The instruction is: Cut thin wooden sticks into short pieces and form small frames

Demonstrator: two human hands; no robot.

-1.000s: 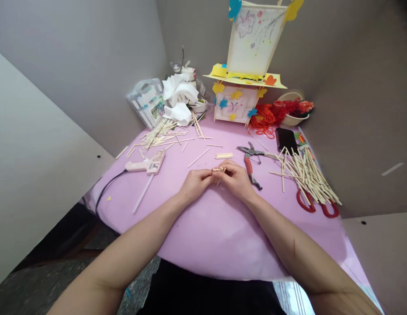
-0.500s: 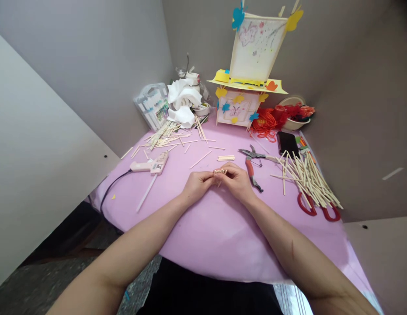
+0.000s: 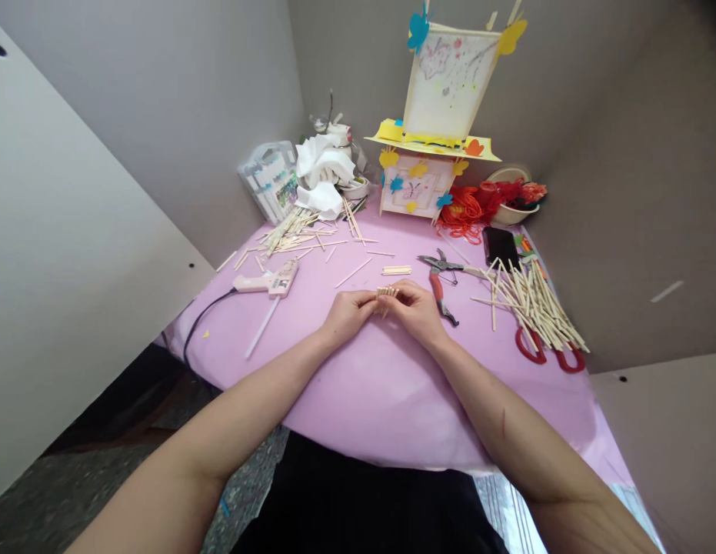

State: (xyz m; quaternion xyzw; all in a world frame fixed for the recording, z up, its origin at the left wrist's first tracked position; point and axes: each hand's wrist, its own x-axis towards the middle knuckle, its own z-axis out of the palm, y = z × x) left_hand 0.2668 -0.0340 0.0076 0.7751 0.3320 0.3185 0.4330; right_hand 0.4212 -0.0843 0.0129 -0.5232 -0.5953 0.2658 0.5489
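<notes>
Between my two hands is a small bundle of short wooden sticks (image 3: 387, 292), held upright with their ends level at the top. My left hand (image 3: 351, 312) pinches the bundle from the left. From the right, my right hand (image 3: 416, 309) closes on it with thumb and fingers. The fingers cover most of the bundle's lower part. Just beyond the hands, a few short cut sticks (image 3: 397, 270) lie side by side on the pink tablecloth (image 3: 369, 400). Pruning shears (image 3: 437, 288) with an orange-red handle lie open to the right of my right hand.
A glue gun (image 3: 277, 282) with its cord lies at left. Loose sticks (image 3: 294, 235) spread behind it. At right, a stick pile (image 3: 536, 308) covers red-handled scissors (image 3: 531, 348) near a phone (image 3: 501, 248). A decorated paper lantern (image 3: 418, 185) stands at the back beside red yarn (image 3: 464, 211).
The view has shifted slightly. Both hands still hold the bundle, whose stick tops now stand a little more upright and show more clearly above the fingers.
</notes>
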